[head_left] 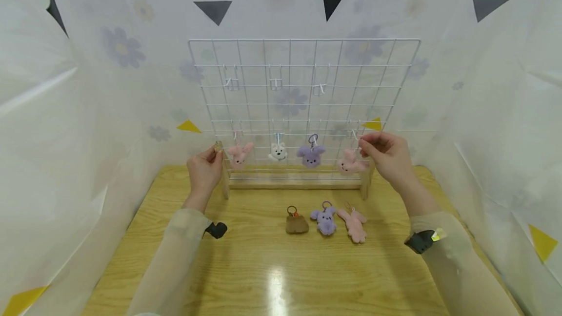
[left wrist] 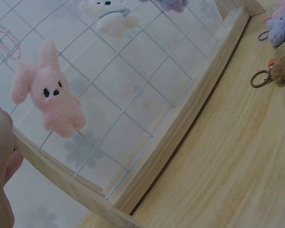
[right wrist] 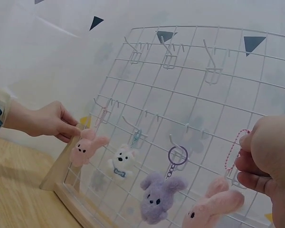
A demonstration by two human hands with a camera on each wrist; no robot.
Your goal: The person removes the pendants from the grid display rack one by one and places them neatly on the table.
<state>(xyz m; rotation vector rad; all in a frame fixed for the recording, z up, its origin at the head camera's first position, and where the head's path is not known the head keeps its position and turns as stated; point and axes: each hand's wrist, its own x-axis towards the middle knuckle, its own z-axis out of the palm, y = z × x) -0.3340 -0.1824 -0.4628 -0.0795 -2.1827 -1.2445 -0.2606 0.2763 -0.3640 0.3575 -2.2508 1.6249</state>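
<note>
My right hand (head_left: 391, 157) pinches the pink bead chain (right wrist: 232, 149) of a pink plush bunny keychain (head_left: 350, 164) at the lower right hook of a white wire grid rack (head_left: 303, 105). Fingers partly cover that hook, so I cannot tell whether the chain is on it. My left hand (head_left: 204, 172) grips the top of the rack's left wooden upright (left wrist: 61, 175). Along the same row hang another pink bunny keychain (left wrist: 57, 97), a white plush dog keychain (right wrist: 122, 162) with a blue chain, and a purple plush keychain (right wrist: 159, 197) on a purple ring.
Three keychains lie on the wooden table (head_left: 246, 267) before the rack: a brown plush (head_left: 297, 224), a purple plush (head_left: 326, 221) and a pink bunny (head_left: 353, 226). Three bare hooks, one being the upper middle hook (head_left: 275, 83), project from the grid above.
</note>
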